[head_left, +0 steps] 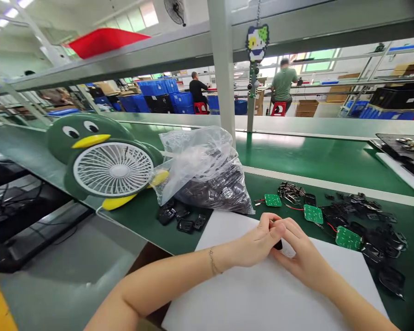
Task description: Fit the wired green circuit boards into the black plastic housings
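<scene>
A small black plastic part (pixel 278 245) sits between the two hands, above the near middle of a flat white sheet (pixel 262 299). The left hand (pixel 258 243) curls its fingers around it in a pinch, and the right hand (pixel 301 257) meets it from the right, fingertips closed on the same piece. A thin bracelet (pixel 213 262) circles the left wrist.

Just right of the hands, 3 small green circuit boards (pixel 313 214) with red wires lie on the green bench top (pixel 296 156) among scattered black plastic shells (pixel 376 230). Far and left of the hands, a clear plastic bag of black parts (pixel 207 174) slumps, with a few loose black clips (pixel 182 219) at its near edge. Further left stands a green penguin-shaped desk fan (pixel 106 165). Far beyond, 2 seated people (pixel 283 85) work with their backs turned.
</scene>
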The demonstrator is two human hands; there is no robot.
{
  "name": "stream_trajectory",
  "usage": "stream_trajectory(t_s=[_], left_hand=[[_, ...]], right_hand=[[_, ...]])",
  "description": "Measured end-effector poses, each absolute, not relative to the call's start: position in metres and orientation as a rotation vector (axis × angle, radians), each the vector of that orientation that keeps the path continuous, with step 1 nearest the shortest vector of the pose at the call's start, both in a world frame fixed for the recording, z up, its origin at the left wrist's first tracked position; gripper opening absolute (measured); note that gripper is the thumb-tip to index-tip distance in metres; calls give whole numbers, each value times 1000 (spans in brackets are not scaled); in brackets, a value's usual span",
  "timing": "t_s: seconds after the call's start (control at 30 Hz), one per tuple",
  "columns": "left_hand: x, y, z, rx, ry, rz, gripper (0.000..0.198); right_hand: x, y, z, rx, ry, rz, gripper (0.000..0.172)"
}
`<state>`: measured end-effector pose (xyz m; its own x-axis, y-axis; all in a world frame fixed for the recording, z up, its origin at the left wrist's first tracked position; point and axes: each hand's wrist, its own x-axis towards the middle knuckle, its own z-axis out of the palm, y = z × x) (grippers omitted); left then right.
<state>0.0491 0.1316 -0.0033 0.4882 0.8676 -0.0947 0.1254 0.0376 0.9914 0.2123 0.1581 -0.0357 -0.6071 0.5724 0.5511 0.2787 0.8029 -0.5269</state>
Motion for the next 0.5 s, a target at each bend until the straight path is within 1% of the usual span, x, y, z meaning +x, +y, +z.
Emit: stream_trajectory(t_s=[0.07, 0.13, 0.23, 0.33, 0.4, 0.43, 0.5], left_hand=[[40, 126, -3, 1508, 924, 733, 51], [30, 121, -5, 1588, 975, 727, 45], [15, 120, -15, 1617, 1005, 743, 32], [6, 126, -27, 1649, 1083, 812, 28], [1, 130, -33, 1694, 1153, 826, 20], [-1, 132, -34, 1724, 1189, 828, 17], [-5, 133, -36, 1817, 1262, 830, 14]], right_hand=[[207, 156, -40, -563, -2260, 450, 9], [198, 153, -45, -514, -2285, 362, 4], [186, 152, -51, -544, -2310, 248, 12], [185, 157, -50, -618, -2281, 298, 7], [195, 164, -46, -726, -2231, 382, 20], [202, 170, -44, -818, -2190, 401, 24], [217, 182, -45, -1020, -2097, 374, 22]])
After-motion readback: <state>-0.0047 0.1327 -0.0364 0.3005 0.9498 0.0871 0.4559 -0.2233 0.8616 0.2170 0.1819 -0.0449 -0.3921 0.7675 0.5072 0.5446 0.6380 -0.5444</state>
